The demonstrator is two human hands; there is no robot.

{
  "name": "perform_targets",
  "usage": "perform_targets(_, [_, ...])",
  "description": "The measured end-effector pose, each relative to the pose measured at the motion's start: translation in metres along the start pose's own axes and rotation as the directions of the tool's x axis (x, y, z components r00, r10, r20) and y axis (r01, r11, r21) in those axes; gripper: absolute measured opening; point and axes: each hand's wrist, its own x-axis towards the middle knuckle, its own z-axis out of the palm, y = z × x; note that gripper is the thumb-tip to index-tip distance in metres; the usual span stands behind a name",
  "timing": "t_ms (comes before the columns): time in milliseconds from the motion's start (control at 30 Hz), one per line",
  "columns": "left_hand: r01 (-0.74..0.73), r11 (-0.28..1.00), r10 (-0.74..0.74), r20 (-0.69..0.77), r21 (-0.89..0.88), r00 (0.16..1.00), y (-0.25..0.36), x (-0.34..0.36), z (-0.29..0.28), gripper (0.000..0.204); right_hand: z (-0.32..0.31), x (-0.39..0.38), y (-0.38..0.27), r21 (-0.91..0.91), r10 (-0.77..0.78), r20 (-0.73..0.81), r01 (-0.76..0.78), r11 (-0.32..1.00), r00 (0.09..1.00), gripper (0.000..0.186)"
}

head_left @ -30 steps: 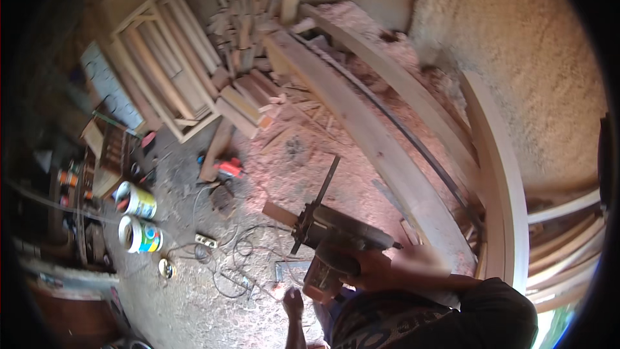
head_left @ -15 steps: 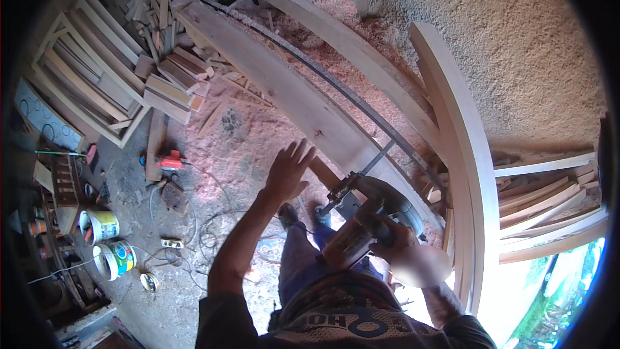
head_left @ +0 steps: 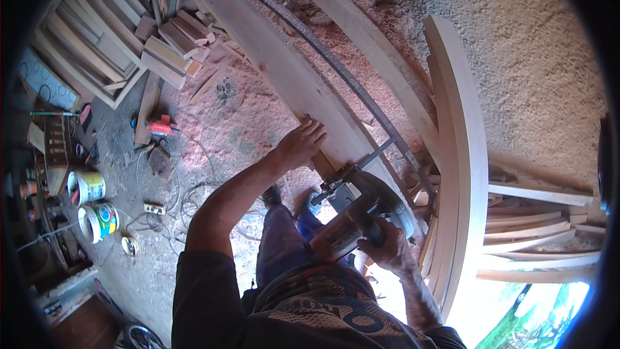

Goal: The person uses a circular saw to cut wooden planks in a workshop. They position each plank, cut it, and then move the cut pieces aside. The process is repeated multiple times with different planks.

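The long curved plank (head_left: 284, 71) runs from the far left of the scene down toward the near right, its pale face bare, with a dark curved strip (head_left: 342, 71) lying along its right edge. At its near end sits a hand-held power saw (head_left: 361, 203), its grey body over the plank's edge and a thin metal guide bar reaching out to the right.

The right hand (head_left: 384, 245) is clenched around the saw's handle, grasping it from the near side. The left hand (head_left: 302, 143) lies flat on the plank just beyond the saw, fingers spread and pressing on the wood, closed on nothing; the left forearm stretches back toward the person's dark shirt at the lower edge.

To the right of the plank a second curved board (head_left: 361, 32) follows the same arc, and further right a taller curved rib (head_left: 462, 155) stands on edge beside a rough plastered wall (head_left: 516, 58). Straight slats (head_left: 536, 220) stick out at the near right.

Sawdust covers the floor (head_left: 239, 123) left of the plank. Farther left lie stacked offcuts (head_left: 168, 52), a wooden frame (head_left: 84, 45), a red tool (head_left: 158, 126), tangled cables and two paint buckets (head_left: 90, 203).
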Motion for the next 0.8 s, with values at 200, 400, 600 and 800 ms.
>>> perform_targets(200, [0.056,0.996,-0.049,0.097,-0.068,0.994,0.007,-0.005,0.009,0.05,0.0,0.005,0.006,0.078,-0.04,0.106,0.032,0.996,0.994,0.052])
perform_targets(400, [0.082,0.99,-0.07,0.101,-0.118,0.992,0.008,-0.005,0.006,0.051,0.006,0.006,0.023,0.099,-0.168,0.093,0.158,0.982,0.981,0.051])
perform_targets(600, [0.08,0.996,-0.08,0.007,-0.037,0.997,0.009,-0.005,0.01,0.037,0.003,0.007,0.017,0.095,-0.126,0.12,0.115,0.989,0.985,0.05])
perform_targets(800, [0.071,0.993,-0.07,0.017,-0.09,0.997,0.004,-0.008,0.021,0.049,0.004,0.008,0.025,0.031,-0.022,0.15,0.017,0.999,0.989,0.051])
